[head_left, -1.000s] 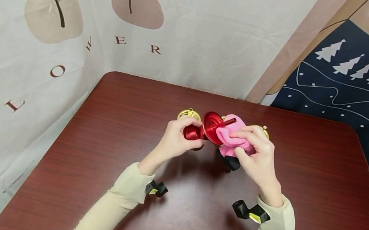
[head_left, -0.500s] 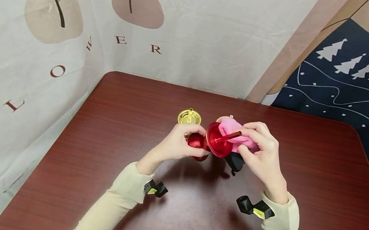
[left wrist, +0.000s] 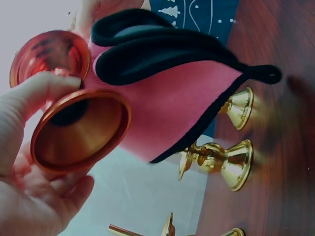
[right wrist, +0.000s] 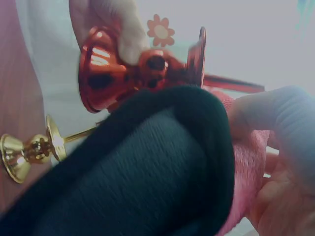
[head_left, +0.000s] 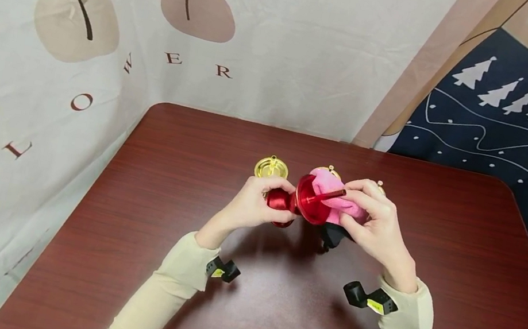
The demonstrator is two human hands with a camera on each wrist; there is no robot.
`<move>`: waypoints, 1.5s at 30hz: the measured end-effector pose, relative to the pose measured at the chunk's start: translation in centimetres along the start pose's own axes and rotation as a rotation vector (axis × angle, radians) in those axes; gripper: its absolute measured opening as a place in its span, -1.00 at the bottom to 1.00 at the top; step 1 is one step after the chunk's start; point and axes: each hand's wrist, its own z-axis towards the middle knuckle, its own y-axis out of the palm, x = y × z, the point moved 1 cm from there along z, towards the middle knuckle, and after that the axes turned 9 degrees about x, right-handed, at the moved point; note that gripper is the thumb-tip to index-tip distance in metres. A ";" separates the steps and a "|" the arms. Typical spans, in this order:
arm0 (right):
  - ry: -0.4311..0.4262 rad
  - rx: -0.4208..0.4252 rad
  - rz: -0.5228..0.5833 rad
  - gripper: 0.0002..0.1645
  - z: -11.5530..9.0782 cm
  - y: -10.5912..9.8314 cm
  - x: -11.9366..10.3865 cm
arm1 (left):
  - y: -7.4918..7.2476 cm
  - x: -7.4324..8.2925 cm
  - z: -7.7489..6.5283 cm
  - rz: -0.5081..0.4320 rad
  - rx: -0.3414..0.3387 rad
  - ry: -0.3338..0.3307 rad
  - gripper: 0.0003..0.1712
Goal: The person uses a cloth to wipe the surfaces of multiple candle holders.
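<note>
My left hand point(head_left: 254, 203) grips a red, shiny metal candlestick point(head_left: 309, 200) around its flared base, holding it tilted above the table. Its dish and thin rod point toward my right hand point(head_left: 375, 221). Between thumb and fingers, that hand pinches a bunched pink cloth point(head_left: 328, 182) against the dish, behind the rod. In the left wrist view the cloth point(left wrist: 167, 98) hangs down with black edging and a small black loop, and the candlestick's hollow base point(left wrist: 81, 130) faces the camera. The cloth's dark fold point(right wrist: 147, 157) hides part of the candlestick in the right wrist view.
Behind the hands stand gold candlesticks: one at the left point(head_left: 271, 167), one partly covered by the cloth point(head_left: 331, 170) and one mostly behind the right hand point(head_left: 379, 187). The brown table point(head_left: 189, 175) ends at a hanging printed cloth point(head_left: 299, 77).
The red candlestick has shifted a little right and nearer to me, uncovering the left gold candlestick. The right hand and cloth have moved slightly right, and the cloth now sits behind the rod.
</note>
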 end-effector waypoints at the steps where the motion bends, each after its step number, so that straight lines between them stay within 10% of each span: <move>1: 0.012 -0.004 0.003 -0.61 -0.2 0.0 0.0 | 0.0 0.0 0.0 0.008 0.034 0.000 -0.63; 9: 0.159 0.072 0.190 -0.55 -0.9 0.3 0.0 | 0.2 0.0 0.4 0.038 0.249 -0.075 -0.63; 19: 0.915 0.341 0.673 -0.54 -1.3 3.0 -0.3 | 1.4 0.8 1.0 -0.030 0.315 -0.202 -0.66; 27: 0.938 0.456 0.690 -0.60 -1.1 4.8 -0.8 | 1.7 1.0 1.2 -0.001 0.179 -0.212 -0.61; 34: 0.992 0.490 0.757 -0.69 -1.1 4.4 -0.4 | 1.2 0.7 1.1 -0.176 -0.050 -0.115 -0.43; 45: 1.006 0.489 0.880 -0.61 -1.0 4.5 -0.4 | 1.6 0.6 0.8 -0.262 0.021 -0.119 -0.37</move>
